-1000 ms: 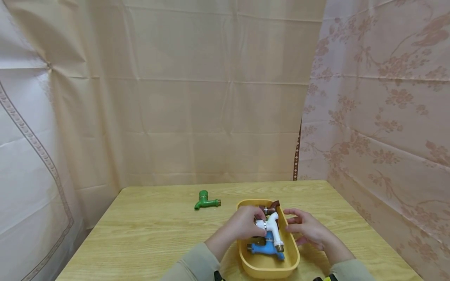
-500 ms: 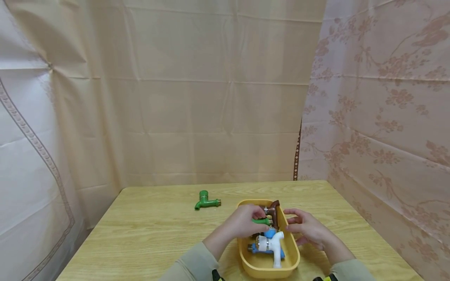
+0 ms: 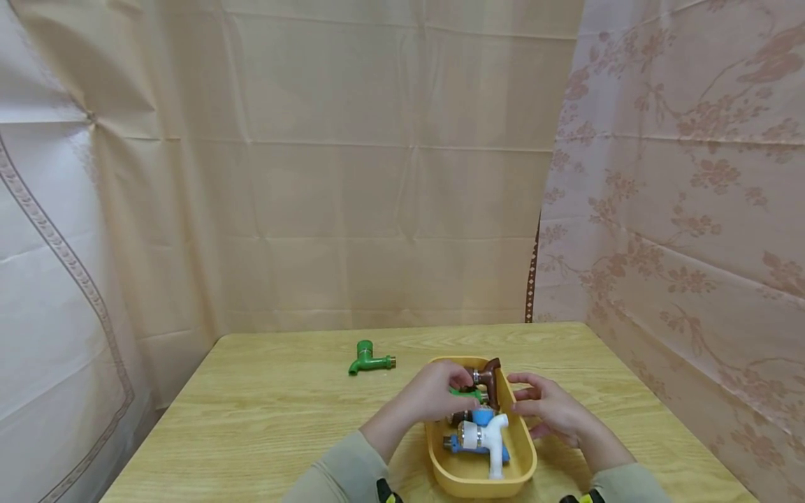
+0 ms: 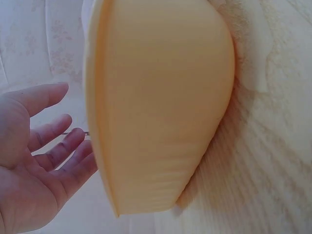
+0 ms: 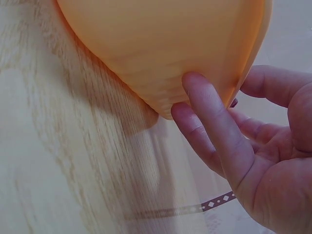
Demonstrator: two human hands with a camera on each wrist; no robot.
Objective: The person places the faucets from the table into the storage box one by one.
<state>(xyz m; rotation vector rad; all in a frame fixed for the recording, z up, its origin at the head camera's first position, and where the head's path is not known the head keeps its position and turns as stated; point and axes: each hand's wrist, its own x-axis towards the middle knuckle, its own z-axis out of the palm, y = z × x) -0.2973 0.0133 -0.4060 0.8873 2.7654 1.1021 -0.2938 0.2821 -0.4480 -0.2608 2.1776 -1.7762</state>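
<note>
Over the left side of a yellow plastic tub (image 3: pixel 481 487), my left hand (image 3: pixel 435 393) has its fingers and thumb spread apart above a green tap (image 3: pixel 464 395). Whether they touch it is hidden in the head view; the left wrist view shows the hand (image 4: pixel 36 156) at the rim with nothing in its grasp. My right hand (image 3: pixel 553 412) lies along the tub's right side, its fingers (image 5: pixel 209 112) touching the outer wall. Inside, a white tap (image 3: pixel 493 443) rests over a blue tap (image 3: pixel 465 445) at the near end. A brown tap (image 3: pixel 488 381) leans toward the far right rim.
Another green tap (image 3: pixel 371 363) lies on the wooden table (image 3: pixel 283 412), left of the tub and farther back. Cloth curtains (image 3: pixel 377 175) hang behind the table and on both sides. A blue knob (image 3: pixel 483 416) shows among the taps.
My left hand has let go of the white tap, which now lies nearer the tub's front. That hand has shifted slightly back to the green tap. My right hand stays put.
</note>
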